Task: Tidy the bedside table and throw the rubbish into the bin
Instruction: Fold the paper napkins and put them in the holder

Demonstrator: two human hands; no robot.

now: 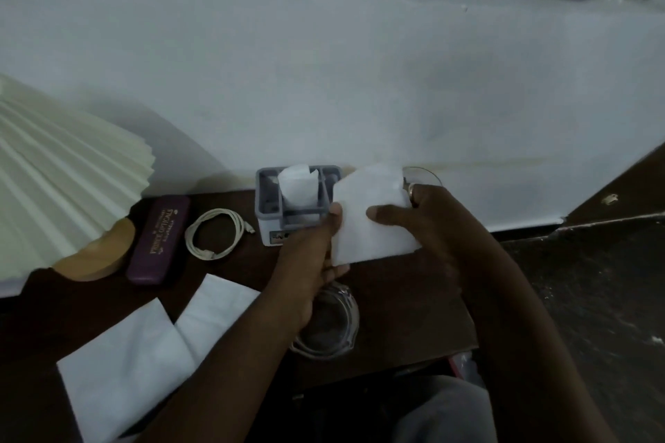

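Both hands, left (316, 255) and right (428, 223), pinched a tissue (370, 223) by its edges. It looked soft, light, easily torn.

Both bare forearms reach forward, hands close together. The left hand (316, 262) and right hand (428, 223) each pinch a white tissue (370, 223), thumbs on top.

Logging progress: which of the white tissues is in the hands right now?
The tissue beside the grey organiser, pinched by the left hand and right hand. Two others lie flat on the table; another stands in the organiser.
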